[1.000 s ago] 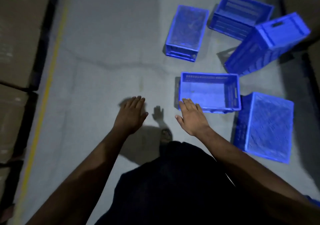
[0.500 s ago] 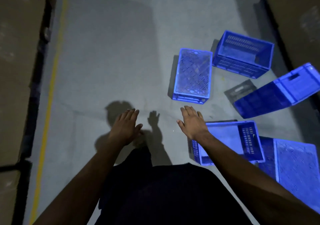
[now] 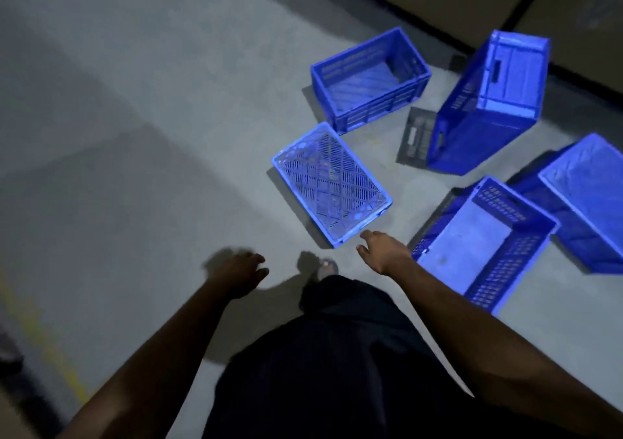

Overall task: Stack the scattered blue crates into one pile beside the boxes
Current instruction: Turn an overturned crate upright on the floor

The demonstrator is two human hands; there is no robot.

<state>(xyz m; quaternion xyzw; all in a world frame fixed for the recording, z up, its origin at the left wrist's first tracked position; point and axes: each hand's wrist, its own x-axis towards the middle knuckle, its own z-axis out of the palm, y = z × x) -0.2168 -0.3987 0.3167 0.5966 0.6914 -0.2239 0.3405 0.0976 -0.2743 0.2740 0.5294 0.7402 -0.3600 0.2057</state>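
Both hands empty, fingers loosely spread — right hand [image 3: 382,251] nearing upturned crate [image 3: 332,184]; best gripped at both short ends, left hand [image 3: 237,270] joining.

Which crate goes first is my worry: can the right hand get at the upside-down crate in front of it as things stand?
Probably yes. The right hand is empty, just short of the upside-down crate's near corner, with only bare floor between.

Both your arms were stretched forward and down; left hand [image 3: 237,271] blurred, fingers loosely curled, right hand [image 3: 382,249] open, both empty.
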